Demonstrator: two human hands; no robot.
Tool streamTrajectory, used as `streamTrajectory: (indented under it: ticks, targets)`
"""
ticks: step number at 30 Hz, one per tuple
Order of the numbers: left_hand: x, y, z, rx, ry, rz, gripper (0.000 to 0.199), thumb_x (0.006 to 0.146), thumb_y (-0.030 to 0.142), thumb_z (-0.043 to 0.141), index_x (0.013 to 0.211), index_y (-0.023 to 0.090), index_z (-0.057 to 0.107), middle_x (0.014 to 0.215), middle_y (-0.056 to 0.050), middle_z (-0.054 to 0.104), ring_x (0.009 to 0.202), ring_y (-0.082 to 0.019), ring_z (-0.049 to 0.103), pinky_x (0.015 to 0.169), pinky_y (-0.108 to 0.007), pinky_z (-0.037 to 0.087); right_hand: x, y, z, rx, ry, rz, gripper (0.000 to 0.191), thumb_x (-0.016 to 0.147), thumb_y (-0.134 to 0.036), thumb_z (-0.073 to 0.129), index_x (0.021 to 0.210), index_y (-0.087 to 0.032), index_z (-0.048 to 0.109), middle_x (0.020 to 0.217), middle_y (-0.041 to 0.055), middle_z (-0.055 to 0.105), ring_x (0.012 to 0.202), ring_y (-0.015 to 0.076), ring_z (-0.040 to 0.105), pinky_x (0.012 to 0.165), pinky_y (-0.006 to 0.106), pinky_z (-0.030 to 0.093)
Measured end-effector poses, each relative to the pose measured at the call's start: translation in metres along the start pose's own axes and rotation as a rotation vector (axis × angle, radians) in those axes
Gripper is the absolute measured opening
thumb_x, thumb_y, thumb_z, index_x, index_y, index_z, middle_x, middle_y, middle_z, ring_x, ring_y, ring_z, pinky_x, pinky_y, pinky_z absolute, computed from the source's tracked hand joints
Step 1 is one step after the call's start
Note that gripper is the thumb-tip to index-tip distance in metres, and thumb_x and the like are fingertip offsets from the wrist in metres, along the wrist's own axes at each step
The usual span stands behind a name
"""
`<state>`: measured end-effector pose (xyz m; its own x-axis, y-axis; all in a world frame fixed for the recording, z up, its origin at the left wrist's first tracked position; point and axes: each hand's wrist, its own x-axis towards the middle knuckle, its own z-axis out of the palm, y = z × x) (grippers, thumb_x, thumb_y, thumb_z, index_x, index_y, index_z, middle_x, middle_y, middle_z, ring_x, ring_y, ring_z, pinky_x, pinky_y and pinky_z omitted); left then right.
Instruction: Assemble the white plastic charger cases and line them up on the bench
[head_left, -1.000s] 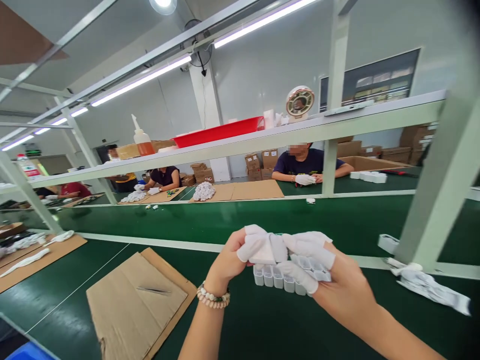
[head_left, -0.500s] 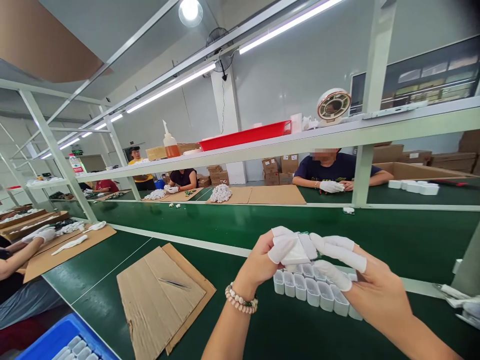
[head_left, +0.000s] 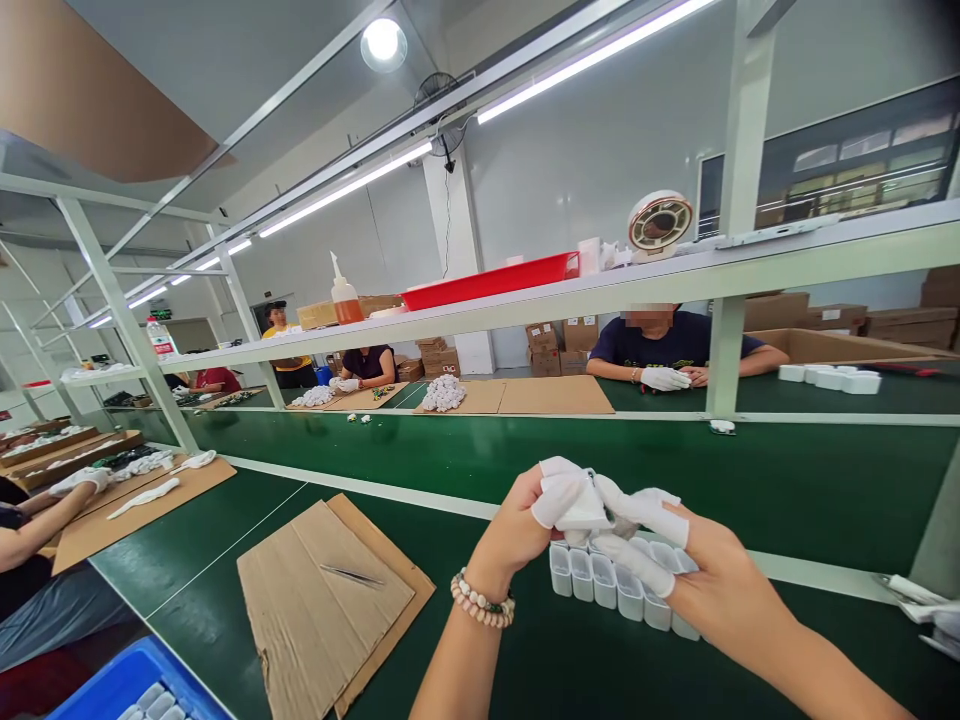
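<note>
My left hand (head_left: pixel 529 512), with white finger covers and a beaded bracelet (head_left: pixel 482 603) at the wrist, is closed around a small white plastic case (head_left: pixel 585 512). The fingers of my right hand (head_left: pixel 694 550), covered the same way, are pinched together against the right side of that case. What lies between them is mostly hidden; only a small dark and grey bit shows. Just below both hands, rows of open white plastic cups (head_left: pixel 604 582) stand on the green worktop (head_left: pixel 420 640), partly covered by my right hand.
Left of my arms lie cardboard sheets (head_left: pixel 322 600) with metal tweezers (head_left: pixel 351 576) on them. A blue bin (head_left: pixel 139 680) holds white parts at lower left. Across the green belt (head_left: pixel 487 455), a co-worker (head_left: pixel 664 350) sits behind the shelf post (head_left: pixel 726 350). Another person's gloved hand (head_left: pixel 81 482) is at far left.
My right hand has shifted left and closed in on the case. The white piece with a green edge seen in its fingers earlier is now mostly hidden. Small parts on the belt have moved right.
</note>
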<state>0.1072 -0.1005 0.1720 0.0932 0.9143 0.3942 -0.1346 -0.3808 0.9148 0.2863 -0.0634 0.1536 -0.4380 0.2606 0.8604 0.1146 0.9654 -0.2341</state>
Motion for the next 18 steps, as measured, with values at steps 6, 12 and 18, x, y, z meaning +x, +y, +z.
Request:
streamTrajectory:
  ticks: [6,12,18]
  targets:
    - [0.004,-0.015,-0.007,-0.076,0.007,-0.097,0.049,0.069,0.060,0.071,0.079,0.013,0.060,0.057,0.005,0.042,0.046,-0.004,0.030,0.043,-0.019,0.023,0.004,-0.012,0.003,-0.052,0.079,-0.079,0.034,0.089,-0.025,0.061,0.122,-0.030,0.060,0.082,0.0032,0.063,0.066,0.0158,0.055,0.056,0.028,0.049]
    - [0.009,-0.032,0.006,-0.255,-0.005,-0.103,0.066,0.070,0.078,0.055,0.080,0.013,0.062,0.055,0.005,0.041,0.047,-0.006,0.032,0.049,-0.022,0.030,0.006,-0.020,0.002,-0.128,0.204,0.025,0.033,0.083,-0.030,0.068,0.116,-0.027,0.060,0.113,0.0090,0.057,0.099,0.0230,0.058,0.080,0.036,0.053]
    - [0.010,-0.042,0.009,-0.167,-0.052,-0.141,0.076,0.074,0.081,0.041,0.094,0.012,0.065,0.067,-0.003,0.058,0.061,-0.014,0.050,0.061,-0.027,0.038,0.006,-0.018,0.001,-0.118,0.128,0.027,0.040,0.085,-0.030,0.064,0.123,-0.026,0.051,0.102,0.0071,0.062,0.091,0.0211,0.057,0.077,0.036,0.051]
